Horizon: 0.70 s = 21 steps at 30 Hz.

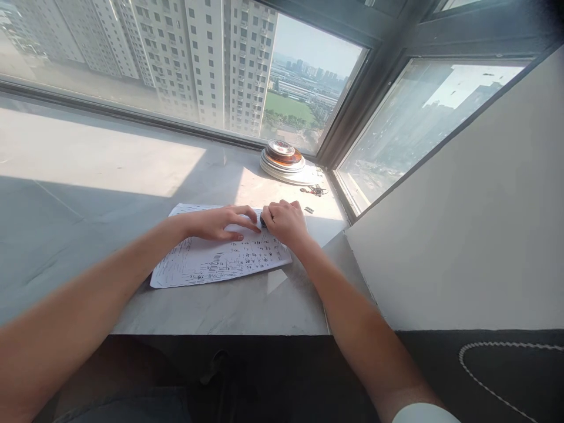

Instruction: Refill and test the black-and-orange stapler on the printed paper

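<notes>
A sheet of white paper [259,261] covered in dark handwriting and diagrams lies on the marble-look sill. My left hand [224,223] rests on its upper part, fingers apart and holding nothing. Close beside it, my right hand [285,222] is closed over the paper's upper right area. A small black object [263,221] pokes out at the left side of that fist. Most of it is hidden by the fingers, so I cannot make out its kind.
Stacked plates or lids [284,164] stand in the window corner. Near them lie a bunch of keys [315,190] and a small dark piece [309,210]. A white wall [462,223] bounds the right side. A twisted cord [497,345] hangs below it. Windows line the far edge.
</notes>
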Available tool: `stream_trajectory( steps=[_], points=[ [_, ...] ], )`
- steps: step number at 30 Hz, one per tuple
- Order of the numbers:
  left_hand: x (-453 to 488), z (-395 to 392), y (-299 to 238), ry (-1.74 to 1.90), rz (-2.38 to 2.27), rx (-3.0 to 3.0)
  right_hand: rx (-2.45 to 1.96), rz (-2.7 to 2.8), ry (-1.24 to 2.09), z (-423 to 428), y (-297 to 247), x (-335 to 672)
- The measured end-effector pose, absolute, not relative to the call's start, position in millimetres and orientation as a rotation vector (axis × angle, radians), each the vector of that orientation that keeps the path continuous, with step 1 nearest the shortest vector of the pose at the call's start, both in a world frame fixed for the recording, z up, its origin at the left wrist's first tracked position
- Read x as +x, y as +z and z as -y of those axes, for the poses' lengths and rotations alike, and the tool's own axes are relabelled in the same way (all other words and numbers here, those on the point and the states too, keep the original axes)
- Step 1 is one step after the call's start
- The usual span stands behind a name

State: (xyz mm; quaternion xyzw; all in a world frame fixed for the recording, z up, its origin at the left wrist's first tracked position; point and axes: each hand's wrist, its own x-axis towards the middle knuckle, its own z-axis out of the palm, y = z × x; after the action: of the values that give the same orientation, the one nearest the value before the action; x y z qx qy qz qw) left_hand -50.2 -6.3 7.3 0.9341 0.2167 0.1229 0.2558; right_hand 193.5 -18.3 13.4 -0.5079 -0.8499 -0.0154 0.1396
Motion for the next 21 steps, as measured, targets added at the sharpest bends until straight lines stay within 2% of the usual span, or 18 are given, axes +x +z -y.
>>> stream_trajectory(
  steps=[21],
  points=[
    [-52.3,3.8,5.3,0.363,-0.592,2.519,-1.499,2.477,-0.445,30.3,2.2,181.6]
  ],
)
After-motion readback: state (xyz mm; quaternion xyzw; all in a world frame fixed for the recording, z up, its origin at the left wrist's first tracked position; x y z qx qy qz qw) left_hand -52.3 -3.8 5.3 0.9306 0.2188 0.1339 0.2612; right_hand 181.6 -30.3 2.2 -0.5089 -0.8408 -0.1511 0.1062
